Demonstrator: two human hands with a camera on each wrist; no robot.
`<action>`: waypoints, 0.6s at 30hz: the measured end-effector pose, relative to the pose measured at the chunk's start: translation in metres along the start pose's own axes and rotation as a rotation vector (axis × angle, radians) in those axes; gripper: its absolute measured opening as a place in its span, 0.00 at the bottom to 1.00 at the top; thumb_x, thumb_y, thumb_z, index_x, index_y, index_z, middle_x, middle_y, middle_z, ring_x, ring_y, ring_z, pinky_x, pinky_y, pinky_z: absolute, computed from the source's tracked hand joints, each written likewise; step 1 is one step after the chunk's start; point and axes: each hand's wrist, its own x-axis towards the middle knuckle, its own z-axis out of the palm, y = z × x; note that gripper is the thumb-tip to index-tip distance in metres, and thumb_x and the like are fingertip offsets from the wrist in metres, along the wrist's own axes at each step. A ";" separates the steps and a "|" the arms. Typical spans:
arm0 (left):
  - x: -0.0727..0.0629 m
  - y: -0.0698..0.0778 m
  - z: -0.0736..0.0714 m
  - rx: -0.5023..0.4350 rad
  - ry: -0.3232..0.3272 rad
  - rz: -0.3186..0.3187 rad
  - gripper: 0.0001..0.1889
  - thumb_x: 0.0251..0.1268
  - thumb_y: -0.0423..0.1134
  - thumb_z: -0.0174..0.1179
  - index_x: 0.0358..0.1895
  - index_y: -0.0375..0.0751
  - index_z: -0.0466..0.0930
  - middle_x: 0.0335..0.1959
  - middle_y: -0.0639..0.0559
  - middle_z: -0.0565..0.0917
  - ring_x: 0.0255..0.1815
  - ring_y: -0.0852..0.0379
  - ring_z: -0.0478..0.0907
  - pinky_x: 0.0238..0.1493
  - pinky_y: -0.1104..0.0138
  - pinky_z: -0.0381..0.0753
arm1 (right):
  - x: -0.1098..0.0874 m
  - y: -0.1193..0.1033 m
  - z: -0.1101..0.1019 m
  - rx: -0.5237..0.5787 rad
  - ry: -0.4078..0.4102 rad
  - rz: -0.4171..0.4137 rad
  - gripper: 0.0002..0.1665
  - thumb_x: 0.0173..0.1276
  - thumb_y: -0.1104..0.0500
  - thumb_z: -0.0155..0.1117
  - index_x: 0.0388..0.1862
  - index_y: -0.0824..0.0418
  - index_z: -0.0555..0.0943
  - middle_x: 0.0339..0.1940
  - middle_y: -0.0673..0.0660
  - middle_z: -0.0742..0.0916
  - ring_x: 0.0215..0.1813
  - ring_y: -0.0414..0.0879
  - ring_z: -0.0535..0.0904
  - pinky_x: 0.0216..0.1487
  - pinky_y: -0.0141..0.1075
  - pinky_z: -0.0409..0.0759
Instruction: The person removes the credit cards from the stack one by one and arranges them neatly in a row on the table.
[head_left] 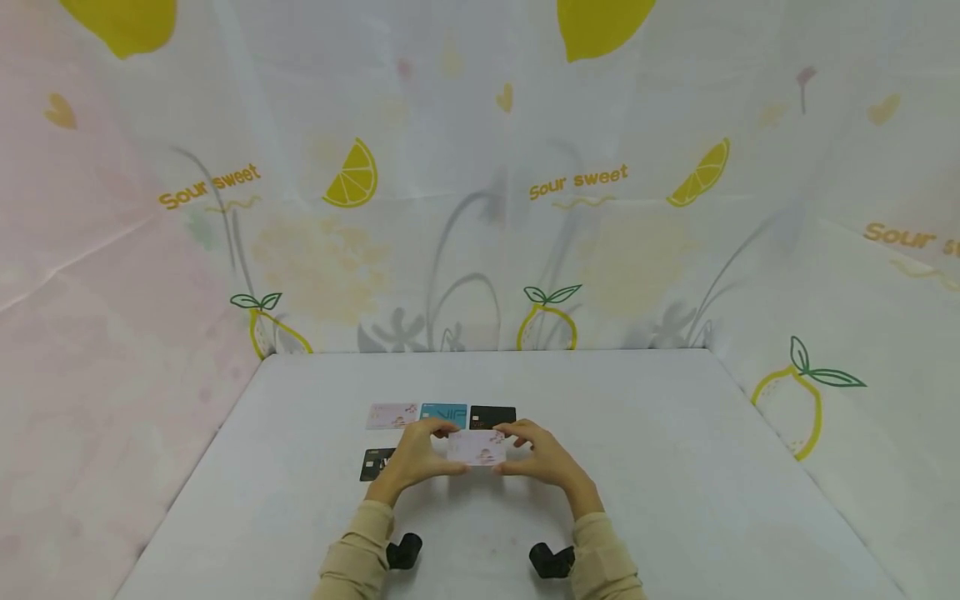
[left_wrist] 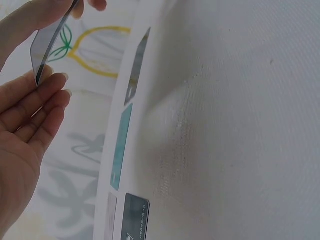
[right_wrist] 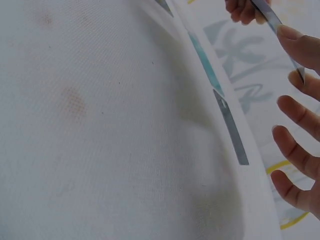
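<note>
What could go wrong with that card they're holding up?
The held pink card is pinched only at its ends by the left hand and right hand, so it might slip and drop onto the table. If lowered, the left hand could bump the black card it partly hides.

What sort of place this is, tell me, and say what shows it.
Probably a makeshift filming booth: creased lemon-print sheeting walls three sides of a white table, where a blue VIP card lies and a pink card is held up.

Backdrop: "Sour sweet"; blue card: "VIP".
</note>
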 end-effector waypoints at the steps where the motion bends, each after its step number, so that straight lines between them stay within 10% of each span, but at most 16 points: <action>1: 0.000 0.001 0.000 -0.003 0.001 -0.002 0.29 0.31 0.45 0.79 0.40 0.32 0.82 0.37 0.46 0.84 0.37 0.51 0.79 0.41 0.60 0.78 | -0.001 0.000 -0.001 0.002 -0.002 0.003 0.35 0.53 0.53 0.74 0.59 0.64 0.76 0.48 0.58 0.80 0.47 0.54 0.76 0.43 0.47 0.75; 18: 0.004 0.004 0.009 -0.048 0.010 -0.010 0.28 0.30 0.44 0.80 0.40 0.33 0.83 0.36 0.47 0.84 0.37 0.52 0.79 0.41 0.59 0.78 | -0.008 0.001 -0.005 0.011 0.004 0.045 0.36 0.52 0.53 0.74 0.59 0.65 0.75 0.51 0.58 0.79 0.48 0.55 0.75 0.44 0.47 0.73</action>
